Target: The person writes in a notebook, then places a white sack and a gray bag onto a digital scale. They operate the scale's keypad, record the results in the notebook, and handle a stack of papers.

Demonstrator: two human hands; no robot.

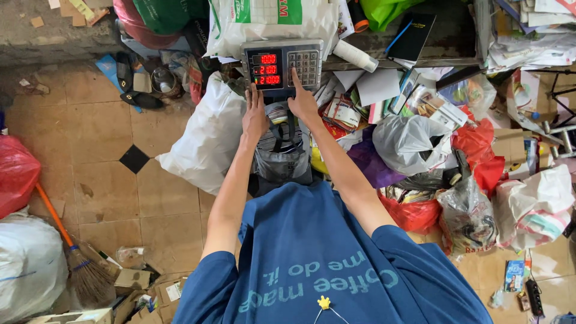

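A grey digital scale head (282, 63) with red lit digits and a keypad stands in front of me. My right hand (302, 99) reaches to its keypad, the index finger pressing a key. My left hand (255, 114) rests flat just below the display, fingers together, touching the top of a grey plastic bag (281, 157) that sits on the scale beneath. I wear a blue shirt.
A white sack (207, 141) lies left of the scale. Bags, papers and books pile up at right (420, 138). A broom (72, 246), a red bag (15, 174) and cardboard scraps (138, 288) lie on the tiled floor at left.
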